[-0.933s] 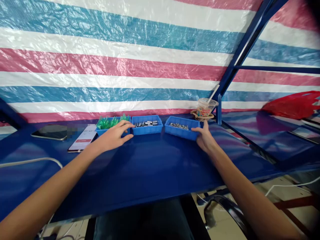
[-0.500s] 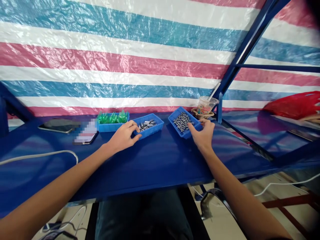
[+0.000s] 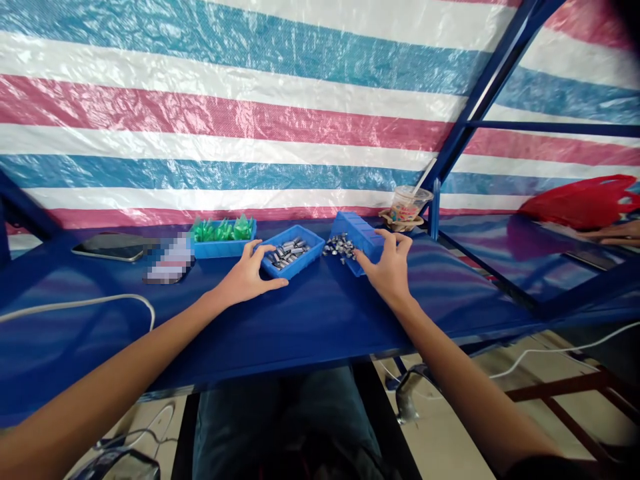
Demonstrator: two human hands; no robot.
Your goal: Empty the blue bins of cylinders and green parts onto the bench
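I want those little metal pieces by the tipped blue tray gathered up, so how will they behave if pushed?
The small metal pieces look cylindrical, so they would probably roll and scatter on the smooth blue table. Being loose in a pile, they likely slide apart rather than move together. They look metallic, so probably heavy for their size.

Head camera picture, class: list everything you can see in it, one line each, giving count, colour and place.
green-parts tray: one, blue, back left.
middle tray: one, blue, holding silvery pieces, at left hand.
tipped tray: one, blue, tilted on edge.
spilled pieces: small heap, silvery, on table beside tipped tray.
phones: two, dark, far left.
cable: one, white, left.
cup: one, clear, with straw, back right.
bag: one, red, right.
table: one, blue.
left hand: on middle tray.
right hand: grip on tipped tray.
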